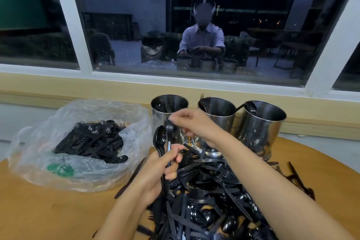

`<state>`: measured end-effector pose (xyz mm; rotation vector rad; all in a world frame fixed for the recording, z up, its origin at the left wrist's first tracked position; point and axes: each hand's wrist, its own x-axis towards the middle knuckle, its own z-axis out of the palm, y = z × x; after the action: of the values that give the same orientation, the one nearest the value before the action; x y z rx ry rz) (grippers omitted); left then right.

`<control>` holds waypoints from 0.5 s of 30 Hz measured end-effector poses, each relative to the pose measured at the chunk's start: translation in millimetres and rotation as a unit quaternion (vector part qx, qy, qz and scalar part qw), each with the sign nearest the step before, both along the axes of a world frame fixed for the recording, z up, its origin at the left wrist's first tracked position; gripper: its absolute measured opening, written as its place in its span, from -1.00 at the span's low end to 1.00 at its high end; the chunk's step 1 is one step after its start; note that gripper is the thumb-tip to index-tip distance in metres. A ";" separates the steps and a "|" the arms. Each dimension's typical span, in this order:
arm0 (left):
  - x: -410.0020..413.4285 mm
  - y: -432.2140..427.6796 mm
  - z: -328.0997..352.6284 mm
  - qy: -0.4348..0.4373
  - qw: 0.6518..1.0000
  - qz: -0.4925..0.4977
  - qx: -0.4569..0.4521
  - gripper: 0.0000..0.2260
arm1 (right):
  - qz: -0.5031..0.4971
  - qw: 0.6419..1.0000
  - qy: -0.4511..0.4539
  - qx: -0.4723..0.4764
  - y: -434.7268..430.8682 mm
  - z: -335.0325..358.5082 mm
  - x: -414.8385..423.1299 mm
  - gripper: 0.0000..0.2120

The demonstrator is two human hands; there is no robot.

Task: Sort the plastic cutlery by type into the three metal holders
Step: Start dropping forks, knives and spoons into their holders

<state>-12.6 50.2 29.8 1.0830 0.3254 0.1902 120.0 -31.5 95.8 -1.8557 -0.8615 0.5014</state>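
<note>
Three shiny metal holders stand in a row at the back of the wooden table: the left holder (169, 103), the middle holder (219, 111) with forks sticking up, and the right holder (262, 121) with a spoon leaning in it. A big heap of black plastic cutlery (210, 197) lies in front of them. My left hand (161, 167) grips a bunch of black spoons (160, 138) upright by their handles. My right hand (191, 122) pinches the bowl of one more spoon (169, 125) beside that bunch, in front of the left holder.
A clear plastic bag (64, 169) holding more black cutlery (91, 140) lies at the left. A few loose pieces (300, 181) lie near the table's right edge. A window and a sill run along behind the holders.
</note>
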 end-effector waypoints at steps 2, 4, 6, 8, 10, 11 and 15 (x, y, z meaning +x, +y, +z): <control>-1.7 -13.4 0.7 0.001 1.000 -0.016 -0.010 -0.68 | -0.007 0.996 0.070 0.052 -17.9 -12.2 -8.0 -0.82; -4.6 -23.7 0.6 0.006 0.999 -0.019 -0.028 -0.60 | -0.014 0.983 0.139 0.117 -37.2 -21.1 -10.1 -0.81; -8.0 -31.1 -0.2 0.013 0.999 -0.031 -0.018 -0.54 | -0.007 0.974 0.175 0.146 -55.6 -27.3 -13.0 -0.88; -11.0 -38.3 0.1 0.020 0.997 -0.067 0.022 -0.52 | 0.002 0.972 0.189 0.141 -70.3 -33.0 -18.5 -0.95; -12.6 -46.1 0.2 0.026 0.992 -0.107 0.067 -0.55 | 0.004 0.977 0.179 0.117 -81.1 -34.5 -24.2 -0.94; -12.9 -49.5 0.2 0.025 0.990 -0.116 0.079 -0.58 | -0.016 0.983 0.150 0.103 -85.0 -33.7 -23.5 -0.93; -9.9 -54.1 1.1 0.019 0.993 -0.092 0.077 -0.64 | -0.286 0.951 -0.041 0.115 -95.7 -27.3 22.1 -0.74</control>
<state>-22.5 -4.0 30.9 1.2640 0.2463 0.0293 142.1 -127.2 68.5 -1.8081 -0.3778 -0.0388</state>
